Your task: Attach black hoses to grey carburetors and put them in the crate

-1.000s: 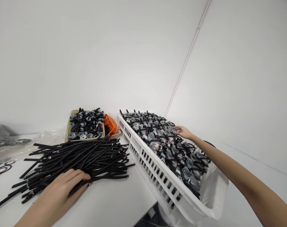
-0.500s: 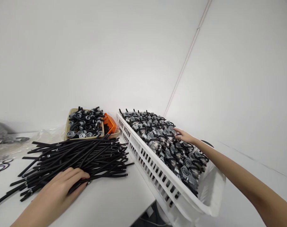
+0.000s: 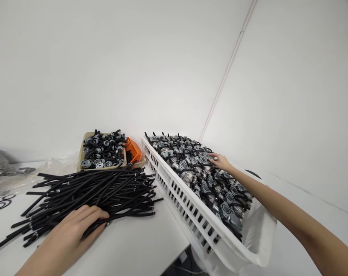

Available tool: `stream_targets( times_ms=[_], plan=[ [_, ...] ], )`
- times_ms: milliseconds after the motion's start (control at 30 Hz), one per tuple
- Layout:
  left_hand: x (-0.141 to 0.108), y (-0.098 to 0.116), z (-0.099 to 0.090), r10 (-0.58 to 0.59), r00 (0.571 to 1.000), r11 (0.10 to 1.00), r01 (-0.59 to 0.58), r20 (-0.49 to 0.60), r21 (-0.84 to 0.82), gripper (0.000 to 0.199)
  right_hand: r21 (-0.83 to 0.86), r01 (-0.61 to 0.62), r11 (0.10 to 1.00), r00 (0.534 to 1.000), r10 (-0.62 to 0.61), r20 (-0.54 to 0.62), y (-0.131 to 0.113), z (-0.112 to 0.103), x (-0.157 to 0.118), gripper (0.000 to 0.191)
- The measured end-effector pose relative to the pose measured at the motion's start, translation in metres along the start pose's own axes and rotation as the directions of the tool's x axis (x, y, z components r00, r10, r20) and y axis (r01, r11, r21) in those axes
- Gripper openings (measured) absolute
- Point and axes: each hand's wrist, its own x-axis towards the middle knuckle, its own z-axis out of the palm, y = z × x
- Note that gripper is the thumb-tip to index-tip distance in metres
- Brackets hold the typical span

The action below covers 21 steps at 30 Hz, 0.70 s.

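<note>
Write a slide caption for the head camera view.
Head view: left hand resting on a pile of black hoses, right hand at metal hose fittings packed in a white slotted crate.

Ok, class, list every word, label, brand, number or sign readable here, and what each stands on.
No text can be read.
Smooth panel on the white plastic crate: any marks too blurred to read.
Grey fittings in the crate: any marks too small to read.

A white table (image 3: 139, 245) holds black hoses (image 3: 90, 191), a tan tray (image 3: 84, 153), and seemingly plastic film (image 3: 24, 178).
</note>
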Motion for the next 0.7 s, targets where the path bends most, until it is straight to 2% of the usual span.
stream_targets(
  times_ms=[100, 267, 467, 700],
  plan=[
    [0.001, -0.006, -0.001, 0.019, 0.999, 1.000, -0.020, 0.046, 0.021, 0.027, 0.019, 0.003, 1.000, 1.000, -0.003, 0.011, 0.002, -0.001, -0.003, 0.041],
    [0.000, -0.010, 0.000, 0.024, 0.999, 0.999, -0.025, 0.041, 0.036, 0.027, 0.071, 0.024, 0.997, 0.999, -0.027, 0.034, 0.005, -0.004, -0.006, 0.043],
    [0.000, -0.007, 0.000, 0.033, 0.999, 0.998, -0.035, 0.042, 0.046, 0.026, 0.127, 0.038, 0.991, 0.999, -0.039, 0.005, 0.009, -0.002, -0.003, 0.040],
    [-0.001, -0.012, 0.002, 0.043, 0.999, 0.998, -0.044, 0.026, 0.046, 0.025, 0.253, 0.015, 0.967, 0.996, -0.036, 0.080, 0.015, 0.000, -0.009, 0.046]
  ],
)
